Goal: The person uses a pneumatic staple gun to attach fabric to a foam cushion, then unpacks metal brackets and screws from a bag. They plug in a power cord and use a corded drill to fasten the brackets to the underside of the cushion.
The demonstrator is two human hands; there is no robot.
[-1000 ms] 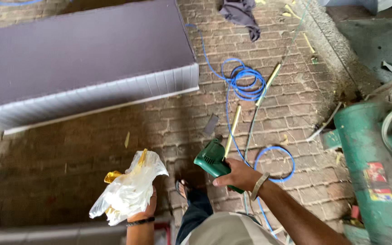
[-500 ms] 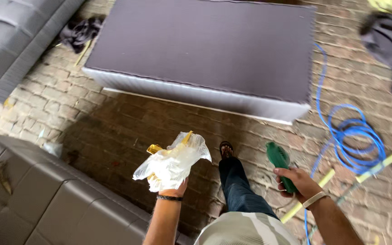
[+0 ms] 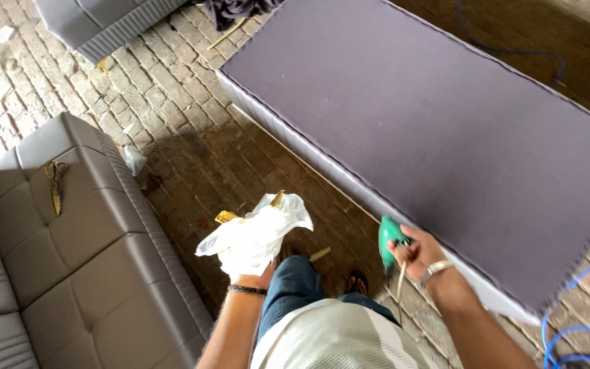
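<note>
Over the brick floor (image 3: 192, 157), the left hand (image 3: 254, 273) grips a crumpled white plastic bag (image 3: 254, 236) with yellow bits. The right hand (image 3: 418, 254) is closed around a green tool (image 3: 390, 239) beside the grey panel (image 3: 431, 130).

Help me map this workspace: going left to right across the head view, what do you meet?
Scissors on the grey sofa → white plastic bag in the left hand → green tool in the right hand → blue hose.

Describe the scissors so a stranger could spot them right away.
Find the grey tufted leather sofa on the left. On its flat armrest top lie the brass-coloured metal scissors, handles away from the camera. They are the only metal thing on the upholstery.
</note>
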